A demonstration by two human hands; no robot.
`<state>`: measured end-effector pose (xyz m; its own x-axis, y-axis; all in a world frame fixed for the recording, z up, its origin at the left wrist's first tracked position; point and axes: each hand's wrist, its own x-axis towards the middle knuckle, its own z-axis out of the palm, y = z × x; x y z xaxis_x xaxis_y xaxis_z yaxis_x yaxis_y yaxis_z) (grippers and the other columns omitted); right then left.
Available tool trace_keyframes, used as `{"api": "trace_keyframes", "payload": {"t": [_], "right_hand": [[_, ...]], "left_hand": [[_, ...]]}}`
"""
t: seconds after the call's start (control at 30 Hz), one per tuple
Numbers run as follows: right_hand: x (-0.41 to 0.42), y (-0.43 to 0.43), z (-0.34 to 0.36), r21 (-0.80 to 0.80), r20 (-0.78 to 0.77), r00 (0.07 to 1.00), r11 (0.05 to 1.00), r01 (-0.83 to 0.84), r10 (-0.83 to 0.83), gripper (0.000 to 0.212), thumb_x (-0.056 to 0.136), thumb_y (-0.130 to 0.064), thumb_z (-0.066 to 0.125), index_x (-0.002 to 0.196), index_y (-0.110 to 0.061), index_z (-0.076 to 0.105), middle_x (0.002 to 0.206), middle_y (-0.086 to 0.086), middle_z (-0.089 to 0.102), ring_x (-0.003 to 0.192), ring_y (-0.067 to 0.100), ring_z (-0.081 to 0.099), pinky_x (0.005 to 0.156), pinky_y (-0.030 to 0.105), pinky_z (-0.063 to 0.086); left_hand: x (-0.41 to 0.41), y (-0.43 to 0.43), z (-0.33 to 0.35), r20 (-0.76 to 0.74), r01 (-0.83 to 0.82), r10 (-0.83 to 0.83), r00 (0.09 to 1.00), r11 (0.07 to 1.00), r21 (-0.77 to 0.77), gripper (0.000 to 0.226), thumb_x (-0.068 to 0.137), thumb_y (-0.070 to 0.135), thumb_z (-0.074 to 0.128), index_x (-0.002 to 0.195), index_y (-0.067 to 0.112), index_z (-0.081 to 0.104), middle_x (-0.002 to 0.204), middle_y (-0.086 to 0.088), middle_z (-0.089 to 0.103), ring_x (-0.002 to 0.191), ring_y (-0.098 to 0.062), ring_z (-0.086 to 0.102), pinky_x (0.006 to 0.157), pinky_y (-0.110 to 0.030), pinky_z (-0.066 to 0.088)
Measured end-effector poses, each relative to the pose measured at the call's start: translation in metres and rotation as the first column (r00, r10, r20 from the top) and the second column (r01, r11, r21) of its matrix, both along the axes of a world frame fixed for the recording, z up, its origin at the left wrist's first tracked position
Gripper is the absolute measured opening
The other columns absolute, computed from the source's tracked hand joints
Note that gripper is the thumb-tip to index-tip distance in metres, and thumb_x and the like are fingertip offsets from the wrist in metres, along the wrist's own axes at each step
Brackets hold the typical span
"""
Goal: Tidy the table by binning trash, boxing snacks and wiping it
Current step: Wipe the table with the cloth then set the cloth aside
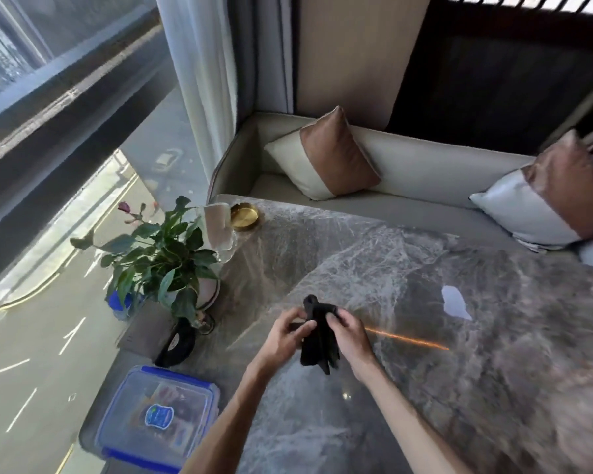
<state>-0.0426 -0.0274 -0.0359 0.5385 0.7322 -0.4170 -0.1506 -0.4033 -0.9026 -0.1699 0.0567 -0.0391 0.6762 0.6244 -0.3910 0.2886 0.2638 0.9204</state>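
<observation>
A black cloth (319, 340) hangs folded between both of my hands, just above the grey marble table (425, 336). My left hand (288, 333) pinches its left edge and my right hand (351, 333) grips its right side. At the table's near left corner sits a clear plastic box with a blue-clipped lid (158, 415), lid on, with colourful snack packets visible inside.
A potted green plant (161, 258) stands at the table's left edge, with a black round object (178, 347) in front of it. A gold ashtray (244, 217) and a tissue holder (218, 227) sit at the far left corner. A cushioned sofa (408, 172) runs behind.
</observation>
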Motion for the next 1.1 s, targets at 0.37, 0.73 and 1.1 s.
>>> {"api": "trace_keyframes", "payload": {"t": [0.37,0.73,1.1], "right_hand": [[0.127,-0.167,0.072,0.134,0.053,0.998,0.991,0.012,-0.019,0.021,0.098,-0.009,0.050,0.111,0.000,0.064,0.109,0.018,0.070,0.097,0.019,0.063,0.089,0.034,0.049],[0.239,-0.299,0.083,0.030,0.066,0.944,0.947,0.321,-0.322,0.029,0.100,-0.024,0.049,0.116,-0.006,0.066,0.105,0.002,0.065,0.095,0.018,0.062,0.083,0.028,0.047],[0.237,-0.339,0.074,0.218,-0.618,0.769,0.904,0.368,-0.164,0.064,0.090,-0.066,0.041,0.119,-0.014,0.068,0.119,0.015,0.070,0.110,0.028,0.067,0.093,0.042,0.050]], "left_hand": [[0.117,-0.154,0.096,-0.095,-0.138,0.147,0.985,0.986,0.093,0.012,0.098,0.012,0.051,0.100,0.008,0.040,0.086,-0.007,0.050,0.070,-0.013,0.050,0.056,-0.021,0.043],[0.223,-0.253,0.142,0.003,-0.022,0.022,1.000,0.992,-0.121,0.015,0.096,0.011,0.046,0.109,0.010,0.053,0.093,-0.012,0.057,0.080,-0.019,0.056,0.060,-0.027,0.046],[0.290,-0.333,0.146,-0.402,0.557,-0.401,0.823,0.708,0.434,0.028,0.096,0.013,0.040,0.124,0.009,0.041,0.113,-0.021,0.064,0.104,-0.033,0.063,0.090,-0.043,0.052]]}}
